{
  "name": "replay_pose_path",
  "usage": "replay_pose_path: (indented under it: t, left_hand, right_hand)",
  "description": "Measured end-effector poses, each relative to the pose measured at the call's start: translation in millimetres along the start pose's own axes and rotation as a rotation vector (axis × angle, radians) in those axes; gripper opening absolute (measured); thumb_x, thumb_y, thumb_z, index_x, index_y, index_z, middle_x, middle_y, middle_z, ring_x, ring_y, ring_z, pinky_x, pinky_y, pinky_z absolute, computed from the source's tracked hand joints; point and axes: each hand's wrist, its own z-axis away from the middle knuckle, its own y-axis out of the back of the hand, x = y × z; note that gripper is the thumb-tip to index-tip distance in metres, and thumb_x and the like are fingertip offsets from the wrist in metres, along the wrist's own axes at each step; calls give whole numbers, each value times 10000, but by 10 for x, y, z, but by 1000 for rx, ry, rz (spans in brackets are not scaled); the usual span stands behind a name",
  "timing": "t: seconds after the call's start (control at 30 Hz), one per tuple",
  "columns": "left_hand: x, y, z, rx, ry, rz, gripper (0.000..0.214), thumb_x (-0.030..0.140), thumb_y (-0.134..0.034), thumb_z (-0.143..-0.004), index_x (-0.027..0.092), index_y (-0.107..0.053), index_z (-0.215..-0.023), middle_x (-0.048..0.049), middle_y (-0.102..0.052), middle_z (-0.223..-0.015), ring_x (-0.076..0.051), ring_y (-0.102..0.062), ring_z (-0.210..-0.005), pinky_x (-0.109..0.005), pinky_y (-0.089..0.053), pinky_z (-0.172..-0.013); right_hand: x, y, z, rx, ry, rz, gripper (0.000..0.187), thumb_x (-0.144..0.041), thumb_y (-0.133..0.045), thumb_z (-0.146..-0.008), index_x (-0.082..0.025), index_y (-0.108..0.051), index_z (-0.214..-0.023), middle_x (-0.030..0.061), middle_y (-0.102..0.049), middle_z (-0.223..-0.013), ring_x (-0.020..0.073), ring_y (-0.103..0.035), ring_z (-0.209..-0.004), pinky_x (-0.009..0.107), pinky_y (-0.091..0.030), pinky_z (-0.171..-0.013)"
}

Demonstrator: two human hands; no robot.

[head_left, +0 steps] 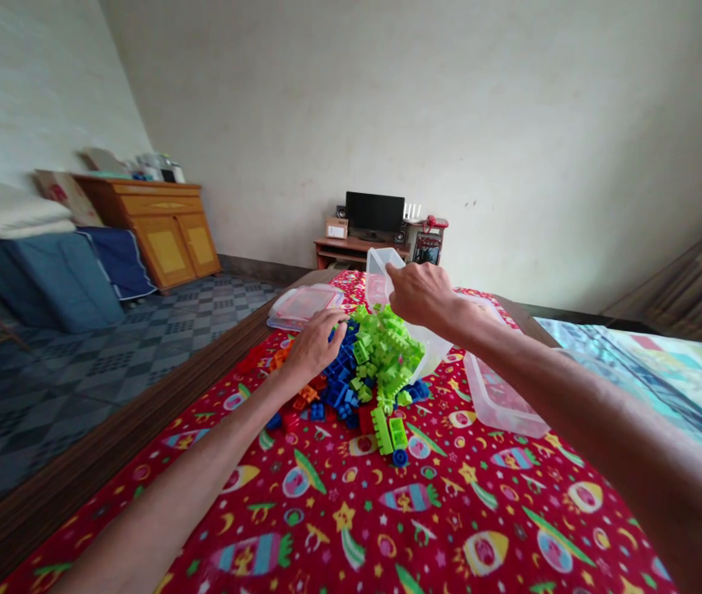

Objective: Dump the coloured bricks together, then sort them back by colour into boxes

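A heap of plastic building bricks [370, 363], green, blue, orange and red, lies on a red patterned cloth [425, 511] over a table. My right hand [420, 293] is closed on the rim of a clear plastic box [388, 272], which is tipped on its side over the heap. Green bricks spill from its mouth. My left hand [315, 342] rests on the left side of the heap, fingers curled among blue bricks; whether it grips one is hidden.
A second clear box [499, 400] lies to the right of the heap. A clear lid [304, 304] sits at the far left of the cloth. The table's wooden edge [140, 429] runs along the left. A cabinet, a monitor desk and bedding stand beyond.
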Motion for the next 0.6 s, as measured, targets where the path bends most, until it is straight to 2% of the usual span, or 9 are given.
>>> replay_pose_path:
  t: [0.13, 0.27, 0.33, 0.43, 0.5, 0.6]
  left_hand:
    - [112, -38, 13, -57, -53, 35, 388, 305, -337, -963, 152, -534, -1260, -121, -558, -1324, -232, -474, -1270, -447, -355, -1106]
    - [374, 9, -13, -128, -183, -17, 413, 295, -353, -963, 181, -473, -1341, -99, -461, -1430, -252, -358, -1360, -477, -266, -1156]
    - [526, 17, -21, -184, -273, -66, 389, 307, -368, -962, 191, -515, -1303, -90, -493, -1391, -276, -357, -1347, -511, -222, -1162]
    - [683, -31, -11, -239, -342, -142, 335, 332, -373, -963, 195, -613, -1153, -92, -586, -1240, -298, -450, -1235, -563, -195, -1143]
    - [702, -86, 11, -248, -334, -185, 324, 333, -372, -962, 187, -635, -1080, -98, -614, -1169, -299, -497, -1160, -577, -201, -1128]
    - [624, -149, 50, -233, -315, -224, 321, 322, -368, -964, 173, -622, -1093, -103, -625, -1140, -296, -513, -1140, -570, -209, -1121]
  right_hand:
    - [-82, 62, -20, 6, 32, -28, 358, -157, -428, -863, -67, -594, -1167, 231, -669, -1026, 309, -656, -956, 366, -500, -748]
    - [-153, 77, 6, 41, 54, -31, 374, -127, -430, -848, -69, -583, -1185, 215, -675, -999, 291, -657, -938, 343, -489, -725]
    - [-203, 93, 32, 59, 77, -34, 379, -119, -423, -853, -73, -574, -1198, 205, -676, -994, 280, -655, -938, 332, -483, -727]
    - [-294, 127, 57, 72, 111, -31, 353, -129, -429, -870, -70, -574, -1187, 202, -672, -986, 274, -654, -941, 324, -478, -732]
    - [-350, 144, 62, 64, 122, -33, 341, -145, -451, -874, -69, -572, -1183, 201, -672, -982, 274, -653, -949, 317, -477, -734]
    - [-396, 140, 58, 62, 128, -42, 336, -159, -468, -867, -76, -574, -1175, 202, -676, -980, 283, -652, -958, 316, -482, -723]
